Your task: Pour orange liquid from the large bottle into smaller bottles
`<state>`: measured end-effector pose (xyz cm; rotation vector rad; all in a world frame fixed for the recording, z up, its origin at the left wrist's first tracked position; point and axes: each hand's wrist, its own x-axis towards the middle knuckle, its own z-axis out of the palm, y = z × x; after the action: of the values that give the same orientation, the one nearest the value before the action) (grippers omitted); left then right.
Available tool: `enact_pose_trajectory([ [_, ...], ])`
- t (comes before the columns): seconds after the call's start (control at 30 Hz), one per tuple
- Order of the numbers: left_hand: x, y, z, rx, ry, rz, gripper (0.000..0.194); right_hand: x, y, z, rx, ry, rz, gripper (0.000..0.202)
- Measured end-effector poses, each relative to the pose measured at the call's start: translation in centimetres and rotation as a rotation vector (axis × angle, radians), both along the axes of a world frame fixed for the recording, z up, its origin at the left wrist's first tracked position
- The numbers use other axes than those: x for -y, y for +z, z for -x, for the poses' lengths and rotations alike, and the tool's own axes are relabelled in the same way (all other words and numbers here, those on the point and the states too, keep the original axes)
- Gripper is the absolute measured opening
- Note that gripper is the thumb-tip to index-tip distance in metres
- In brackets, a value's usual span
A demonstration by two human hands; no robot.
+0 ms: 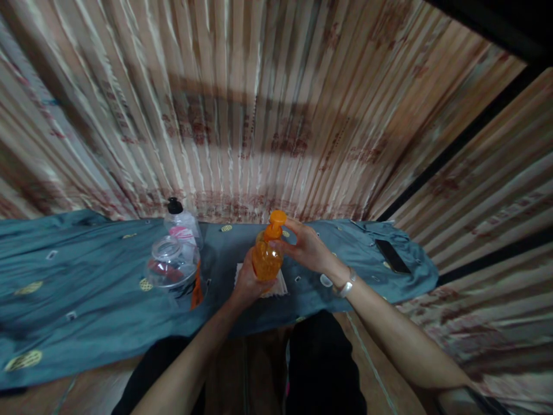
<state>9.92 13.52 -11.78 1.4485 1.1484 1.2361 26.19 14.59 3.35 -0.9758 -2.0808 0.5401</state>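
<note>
An orange see-through pump bottle [266, 259] stands upright, tilted a little, over a white cloth [280, 285]. My left hand [250, 282] is wrapped round the lower body of the bottle. At its upper right, my right hand [305, 248] has its thumb and index finger at the neck and orange pump head [277, 218]; the fingertips are partly hidden behind the pump. The white cloth lies under the bottle on the blue-green patterned cloth [224, 248].
Left of the hands stand a clear bottle with a black pump [175, 206] and a clear domed plastic container [166, 249], an orange strip [197, 288] beside it. A dark phone [392, 256] lies at the right. A pleated curtain [259, 115] hangs behind.
</note>
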Motion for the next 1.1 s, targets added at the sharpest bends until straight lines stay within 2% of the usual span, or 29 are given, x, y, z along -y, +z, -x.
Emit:
enact_pose_trajectory([
  [0.17, -0.1, -0.3, -0.1, 0.006, 0.004, -0.009, 0.047, -0.9, -0.1, -0.5, -0.065, 0.058, 0.015, 0.026],
  [0.57, -0.3, -0.8, -0.2, 0.028, 0.011, -0.017, 0.046, -0.4, -0.5, 0.1, -0.047, 0.023, 0.052, 0.027],
  [0.73, -0.2, -0.9, -0.2, 0.044, 0.011, -0.01, 0.045, -0.1, -0.9, 0.6, -0.005, -0.125, -0.029, 0.021],
  [0.83, -0.2, -0.9, -0.1, 0.056, 0.002, 0.011, 0.044, 0.1, -1.0, 0.8, 0.019, -0.205, -0.047, 0.026],
  [0.9, -0.2, -0.9, -0.1, 0.063, 0.003, 0.017, 0.044, 0.1, -0.8, 0.7, 0.023, -0.157, -0.012, 0.035],
  [0.97, -0.2, -0.8, -0.1, 0.072, 0.008, 0.016, 0.045, 0.0, -0.5, 0.3, 0.002, -0.044, 0.044, 0.042],
  [1.03, -0.2, -0.7, -0.1, 0.084, 0.003, 0.014, 0.046, -0.1, -0.4, -0.1, -0.027, 0.062, 0.091, 0.038],
  [1.1, -0.2, -0.7, -0.2, 0.097, -0.004, 0.024, 0.046, -0.3, -0.5, -0.2, -0.046, 0.094, 0.107, 0.03],
])
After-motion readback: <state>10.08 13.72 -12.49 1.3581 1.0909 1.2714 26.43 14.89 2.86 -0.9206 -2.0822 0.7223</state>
